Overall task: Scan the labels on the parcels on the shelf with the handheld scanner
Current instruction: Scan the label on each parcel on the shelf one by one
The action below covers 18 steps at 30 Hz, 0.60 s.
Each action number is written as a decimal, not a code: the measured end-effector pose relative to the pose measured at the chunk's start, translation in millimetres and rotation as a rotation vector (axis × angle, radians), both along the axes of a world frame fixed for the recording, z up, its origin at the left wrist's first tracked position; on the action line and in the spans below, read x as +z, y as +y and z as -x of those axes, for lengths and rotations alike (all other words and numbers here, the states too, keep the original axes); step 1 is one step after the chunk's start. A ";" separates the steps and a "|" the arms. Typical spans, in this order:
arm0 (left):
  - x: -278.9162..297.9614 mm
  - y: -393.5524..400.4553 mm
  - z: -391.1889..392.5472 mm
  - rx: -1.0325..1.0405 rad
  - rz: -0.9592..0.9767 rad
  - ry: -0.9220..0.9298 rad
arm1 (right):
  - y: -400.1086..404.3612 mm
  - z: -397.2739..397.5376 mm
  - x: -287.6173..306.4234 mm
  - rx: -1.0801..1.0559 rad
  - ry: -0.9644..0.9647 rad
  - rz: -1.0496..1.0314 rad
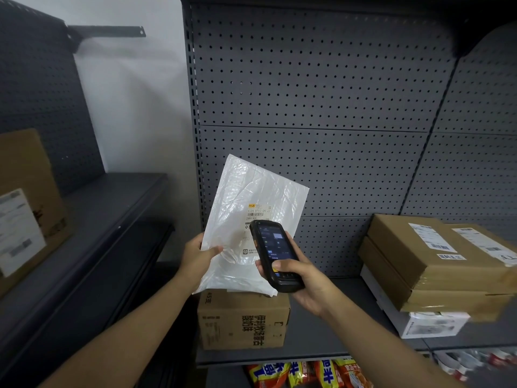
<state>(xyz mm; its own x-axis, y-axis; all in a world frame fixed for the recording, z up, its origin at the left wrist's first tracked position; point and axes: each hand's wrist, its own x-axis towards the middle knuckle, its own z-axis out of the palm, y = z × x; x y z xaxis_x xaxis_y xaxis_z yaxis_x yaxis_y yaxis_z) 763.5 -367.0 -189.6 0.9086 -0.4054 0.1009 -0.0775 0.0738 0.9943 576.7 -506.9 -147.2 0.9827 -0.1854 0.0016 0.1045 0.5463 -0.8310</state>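
Two hands at work: left hand point(195, 252) pinching flat white plastic mailer point(251, 219) upright at 12 o'clock above printed brown carton point(243, 320), label facing black handheld scanner point(275, 256) gripped in right hand point(300, 284) fingers, for a clean read.

Below my shelf lie bright snack packets point(307, 373); a bare metal bracket point(107, 32) juts from the white wall point(134, 93).

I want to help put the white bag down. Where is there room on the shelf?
Bare shelf lies between the small brown box and the stacked parcels on the right. The side shelf on the left is also bare beyond its big box. The right end is crowded.
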 end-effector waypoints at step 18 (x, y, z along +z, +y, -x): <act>6.6 -1.9 2.8 -0.019 -0.012 -0.014 | -6.0 -1.0 -11.7 -0.030 0.012 0.102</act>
